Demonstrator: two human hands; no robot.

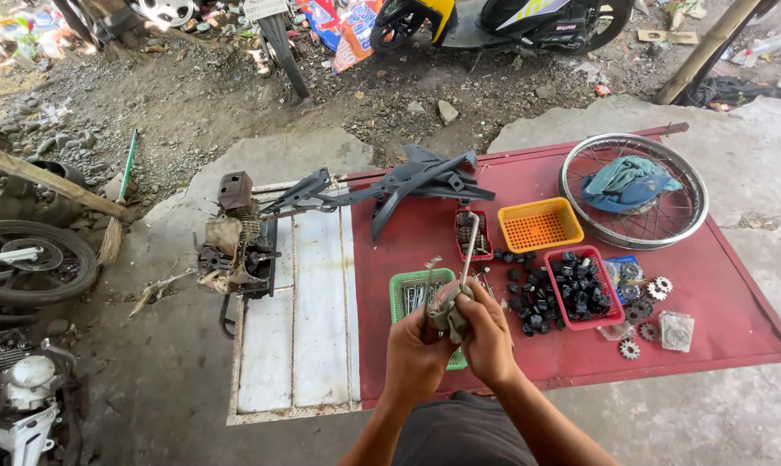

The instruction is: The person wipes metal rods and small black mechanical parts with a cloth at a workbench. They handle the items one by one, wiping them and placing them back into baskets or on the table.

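1. A red metal sheet (736, 311) lies flat on the concrete ground and bears nearly everything else; a white panel (308, 319) adjoins its left edge.
2. A spoked wheel rim (580, 216) rests on the sheet's far right corner, with a crumpled blue-green cloth (628, 183) lying inside it.
3. A black plastic body frame (408, 185) sprawls across the far edge, reaching over the white panel toward a rusty engine block (235, 237) at the left.
4. An orange basket (540, 224) sits between the frame and the rim; just nearer stands a red basket (610, 318) heaped with small black parts, and more of them are scattered beside it.
5. A green basket (401, 298) holding metal pins lies directly beyond the hands.
6. The left hand (415, 349) is clenched around a small greyish metal part (449, 318), held above the sheet's near edge and over the green basket.
7. The right hand (487, 341) is also closed, gripping the same part from the other side; a thin metal rod (469, 250) rises from it, tilted slightly right.
8. Small sprockets (660, 286) lie to the right of the red basket.
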